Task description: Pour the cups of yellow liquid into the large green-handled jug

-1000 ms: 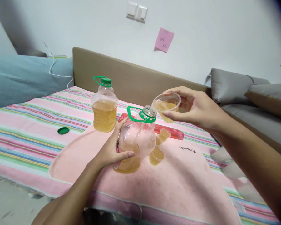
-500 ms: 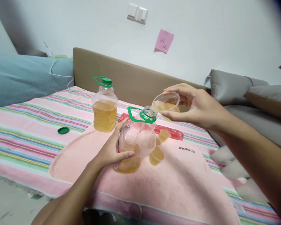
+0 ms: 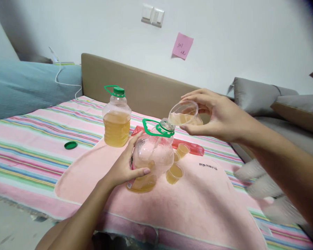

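Note:
My left hand (image 3: 127,165) grips the side of a clear plastic bottle (image 3: 159,152), uncapped and tilted a little to the right, with a green handle ring (image 3: 151,128) at its neck. Yellow liquid lies in its bottom, and a thin stream runs down inside. In my right hand (image 3: 211,113) a clear plastic cup (image 3: 184,114) of yellow liquid is tipped, its rim at the bottle's mouth. Several smaller-looking cups of the same liquid, one of them a front cup (image 3: 175,173), stand just right of the bottle.
A second bottle (image 3: 117,128), capped in green and partly full, stands behind on the left. A loose green cap (image 3: 70,145) lies on the striped bedspread (image 3: 28,146). Behind the cups is a red plastic wrapper (image 3: 190,146); stacked clear cups (image 3: 261,184) lie at right.
The cup in my right hand has tipped further towards the bottle's mouth, and its liquid has moved to the rim. My left hand and the bottle stay in place.

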Demonstrator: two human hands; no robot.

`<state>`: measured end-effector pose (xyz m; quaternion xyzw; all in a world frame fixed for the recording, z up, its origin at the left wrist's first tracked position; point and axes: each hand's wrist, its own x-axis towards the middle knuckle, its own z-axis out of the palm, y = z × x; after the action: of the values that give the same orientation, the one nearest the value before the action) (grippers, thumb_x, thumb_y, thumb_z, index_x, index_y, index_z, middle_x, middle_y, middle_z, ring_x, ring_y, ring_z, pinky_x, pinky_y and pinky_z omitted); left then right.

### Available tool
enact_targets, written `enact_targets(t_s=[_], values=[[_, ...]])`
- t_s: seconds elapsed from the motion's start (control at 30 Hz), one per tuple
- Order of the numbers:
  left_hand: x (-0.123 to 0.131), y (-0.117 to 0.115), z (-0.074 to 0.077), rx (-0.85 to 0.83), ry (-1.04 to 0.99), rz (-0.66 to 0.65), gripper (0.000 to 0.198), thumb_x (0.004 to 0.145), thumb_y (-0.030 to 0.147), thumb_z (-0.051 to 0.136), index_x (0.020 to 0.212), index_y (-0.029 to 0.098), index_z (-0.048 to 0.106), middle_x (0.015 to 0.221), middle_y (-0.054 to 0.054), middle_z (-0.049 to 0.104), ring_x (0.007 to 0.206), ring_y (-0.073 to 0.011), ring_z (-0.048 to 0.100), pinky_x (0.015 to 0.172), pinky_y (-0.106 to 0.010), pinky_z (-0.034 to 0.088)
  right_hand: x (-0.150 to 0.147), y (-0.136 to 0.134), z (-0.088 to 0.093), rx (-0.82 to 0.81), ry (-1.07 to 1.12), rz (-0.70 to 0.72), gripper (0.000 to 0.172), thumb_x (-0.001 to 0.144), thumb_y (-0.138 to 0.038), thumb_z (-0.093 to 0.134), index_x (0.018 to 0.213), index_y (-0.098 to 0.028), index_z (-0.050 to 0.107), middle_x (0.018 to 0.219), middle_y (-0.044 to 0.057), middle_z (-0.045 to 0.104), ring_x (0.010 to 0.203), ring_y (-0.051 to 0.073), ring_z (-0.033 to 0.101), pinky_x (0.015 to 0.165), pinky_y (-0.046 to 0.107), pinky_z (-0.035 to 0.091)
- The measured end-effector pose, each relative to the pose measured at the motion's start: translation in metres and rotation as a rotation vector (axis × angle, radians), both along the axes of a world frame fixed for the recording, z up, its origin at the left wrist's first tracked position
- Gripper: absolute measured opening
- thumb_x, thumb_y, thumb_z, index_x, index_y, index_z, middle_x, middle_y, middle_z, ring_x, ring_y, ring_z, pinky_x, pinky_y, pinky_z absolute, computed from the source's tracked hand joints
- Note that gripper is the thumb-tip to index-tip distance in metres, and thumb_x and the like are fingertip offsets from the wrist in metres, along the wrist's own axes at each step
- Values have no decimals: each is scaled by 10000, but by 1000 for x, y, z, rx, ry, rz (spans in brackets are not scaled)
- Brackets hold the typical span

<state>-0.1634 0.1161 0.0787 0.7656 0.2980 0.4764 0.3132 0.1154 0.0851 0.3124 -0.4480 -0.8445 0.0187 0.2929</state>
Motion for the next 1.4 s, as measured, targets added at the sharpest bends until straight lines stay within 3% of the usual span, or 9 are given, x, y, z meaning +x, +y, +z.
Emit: enact_targets(t_s=[0.53, 0.73, 0.87, 1.4], values=[[0, 0, -1, 2, 23, 9, 1325, 792, 834, 835, 1798, 287, 169, 1843, -218, 271, 1710, -544, 237, 1383, -726, 215, -5, 0, 8, 86, -142, 6, 621, 689, -571, 881, 1236, -286, 808, 1461, 133, 689, 1183, 404, 726, 1038, 609, 613], [0, 0, 0, -10, 13, 4, 1324, 788, 823, 846, 1798, 288, 178, 1849, -215, 265, 1714, -548, 225, 1383, -726, 221, -8, -2, 12, 104, -191, 34, 585, 694, -413, 857, 1252, -251, 789, 1468, 165, 666, 1142, 357, 735, 1016, 554, 628], [0, -1, 1, -5, 11, 10, 1324, 786, 825, 846, 1799, 281, 187, 1844, -220, 279, 1705, -549, 251, 1377, -730, 238, -10, -3, 15, 118, -216, 46, 565, 702, -470, 860, 1222, -261, 790, 1438, 148, 682, 1119, 352, 732, 1039, 568, 628], [0, -2, 4, 9, 17, 7, 1305, 795, 822, 842, 1798, 284, 205, 1845, -208, 290, 1705, -533, 267, 1380, -703, 258, -20, -6, 26, 138, -295, 79, 473, 698, -417, 890, 1151, -300, 819, 1430, 100, 722, 1328, 428, 682, 1153, 611, 581]])
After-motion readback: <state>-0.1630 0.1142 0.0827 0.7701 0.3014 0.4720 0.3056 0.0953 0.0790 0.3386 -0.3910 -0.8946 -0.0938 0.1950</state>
